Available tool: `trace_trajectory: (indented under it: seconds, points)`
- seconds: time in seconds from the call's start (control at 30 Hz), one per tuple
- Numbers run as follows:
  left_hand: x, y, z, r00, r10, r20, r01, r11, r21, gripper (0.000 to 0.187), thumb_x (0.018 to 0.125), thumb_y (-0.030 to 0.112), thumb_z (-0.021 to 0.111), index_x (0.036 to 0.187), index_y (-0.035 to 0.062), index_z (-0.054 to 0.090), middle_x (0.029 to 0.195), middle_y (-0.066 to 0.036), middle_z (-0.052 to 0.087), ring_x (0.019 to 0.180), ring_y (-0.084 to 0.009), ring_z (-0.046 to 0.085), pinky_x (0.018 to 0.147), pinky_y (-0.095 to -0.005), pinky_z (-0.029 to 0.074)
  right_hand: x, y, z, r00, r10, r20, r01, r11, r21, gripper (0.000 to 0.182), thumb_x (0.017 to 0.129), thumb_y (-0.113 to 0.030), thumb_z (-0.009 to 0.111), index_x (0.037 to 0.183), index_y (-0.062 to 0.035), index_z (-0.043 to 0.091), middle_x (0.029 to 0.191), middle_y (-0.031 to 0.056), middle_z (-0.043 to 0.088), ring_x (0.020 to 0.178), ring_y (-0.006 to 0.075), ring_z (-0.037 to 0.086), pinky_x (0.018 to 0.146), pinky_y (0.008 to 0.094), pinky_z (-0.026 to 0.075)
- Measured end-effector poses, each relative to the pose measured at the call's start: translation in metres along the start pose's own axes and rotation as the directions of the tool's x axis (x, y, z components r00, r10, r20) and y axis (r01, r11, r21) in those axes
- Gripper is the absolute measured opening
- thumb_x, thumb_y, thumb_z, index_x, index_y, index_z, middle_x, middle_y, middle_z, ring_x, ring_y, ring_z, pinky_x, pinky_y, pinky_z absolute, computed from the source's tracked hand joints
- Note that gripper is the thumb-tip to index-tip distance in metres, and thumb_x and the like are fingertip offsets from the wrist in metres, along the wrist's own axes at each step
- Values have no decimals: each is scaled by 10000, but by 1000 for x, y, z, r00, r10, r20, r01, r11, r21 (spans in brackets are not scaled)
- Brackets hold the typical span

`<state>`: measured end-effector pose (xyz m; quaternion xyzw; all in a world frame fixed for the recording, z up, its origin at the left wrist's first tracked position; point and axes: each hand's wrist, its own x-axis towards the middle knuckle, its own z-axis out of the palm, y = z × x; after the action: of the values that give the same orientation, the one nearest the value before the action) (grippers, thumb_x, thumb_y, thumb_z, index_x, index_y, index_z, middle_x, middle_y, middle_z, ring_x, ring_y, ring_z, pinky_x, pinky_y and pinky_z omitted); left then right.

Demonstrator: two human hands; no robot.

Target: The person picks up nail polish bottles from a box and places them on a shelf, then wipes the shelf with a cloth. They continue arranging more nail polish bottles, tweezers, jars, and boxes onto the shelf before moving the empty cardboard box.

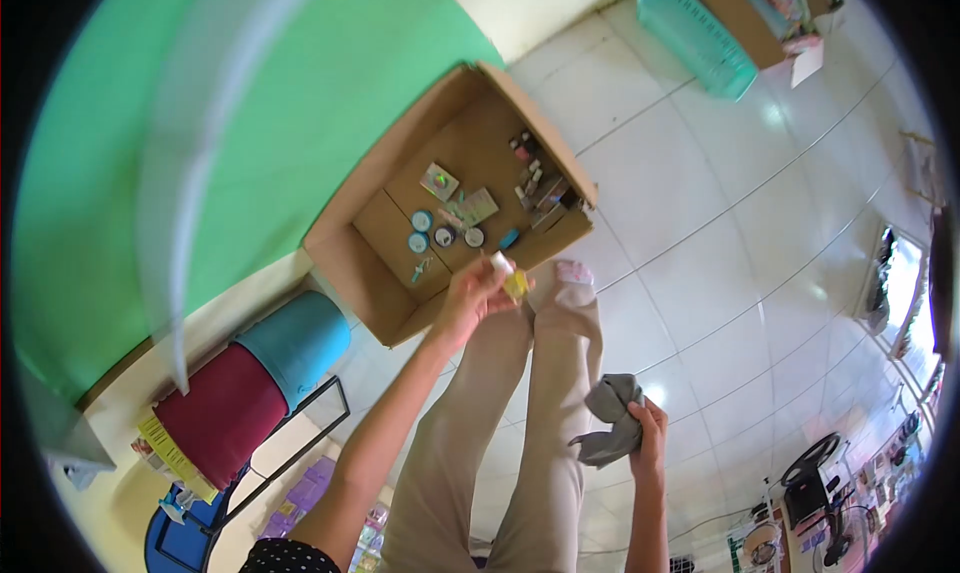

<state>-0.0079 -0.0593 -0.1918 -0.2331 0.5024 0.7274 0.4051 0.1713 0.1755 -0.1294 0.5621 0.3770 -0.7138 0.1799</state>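
My left hand (472, 298) grips a small bottle with a white cap and yellow contents (515, 285), just over the near edge of a cardboard box (345, 278). Out to the right, a crumpled grey cloth (612, 423) hangs from my right hand (652, 435), its fingers closed on the fabric. Inside the open box lie blue-lidded round jars (419, 231), dark jars with pale lids (473, 237), a small white packet (439, 181) and a pale green packet (478, 206). Several small bottles (527, 168) gather along its right wall.
A maroon bin (220, 413) and a teal bin (295, 348) lie at the left by a black frame (300, 443). Across the tiled floor (700, 223) are a turquoise plastic basket (695, 38) and another carton (740, 18). A black fan (815, 463) stands lower right.
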Motion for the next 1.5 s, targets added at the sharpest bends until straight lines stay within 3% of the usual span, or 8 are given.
trace_trajectory:
  seconds: [0.1,0.13,0.3,0.63,0.83,1.0,1.1,1.5]
  points:
    - [-72,36,59,994,105,25,-106,991,83,250,831,240,546,993,51,519,946,-68,595,895,-141,578,760,-270,484,-72,-46,58,960,-259,-106,246,961,-125,199,746,-74,573,906,43,581,793,33,588,684,75,519,624,212,426]
    - [-96,44,79,994,107,37,-111,986,123,247,829,225,552,996,46,521,941,-52,591,876,-119,568,756,-261,471,-95,-71,66,936,-304,180,349,870,-349,246,729,-65,602,956,25,578,916,81,587,791,110,533,685,265,438]
    - [-227,109,170,963,264,-50,-269,949,-166,220,818,115,567,1009,21,512,915,-17,560,883,-70,517,774,-219,416,-201,-120,134,229,-784,577,934,10,-357,381,623,-13,664,993,10,575,1103,171,542,832,295,567,756,323,433]
    - [-394,207,202,492,865,-99,-790,491,367,151,769,5,556,918,-22,557,877,-77,587,825,-108,555,746,-230,429,-378,-152,181,383,-658,648,923,289,-252,214,699,-109,677,830,38,596,637,49,567,600,53,455,550,217,407]
    - [-422,198,198,324,848,-420,-915,394,89,192,784,-28,529,974,-3,518,871,-35,563,815,-79,526,711,-207,424,-412,-148,212,-464,-581,669,863,-467,194,377,515,81,599,882,-4,629,988,122,598,770,288,551,650,332,447]
    - [-450,209,195,306,817,-489,-925,376,48,170,797,11,541,965,-8,529,843,-17,564,773,-65,520,688,-197,424,-426,-139,225,-403,-598,693,905,-373,205,266,621,-30,693,872,10,616,908,127,610,679,239,552,618,307,447]
    - [-447,226,175,237,879,-413,-887,369,277,129,799,64,568,912,3,570,846,-14,575,773,-61,522,654,-190,423,-419,-139,221,123,-570,812,990,121,-65,242,698,-144,703,816,40,599,569,61,529,534,59,435,487,227,390]
    - [-306,390,36,195,981,23,-658,113,745,127,687,21,634,797,-23,587,730,-94,628,687,-140,607,634,-248,482,-368,-141,119,409,-782,470,897,251,-363,237,708,-148,676,612,22,542,517,-44,428,514,36,328,428,222,267]
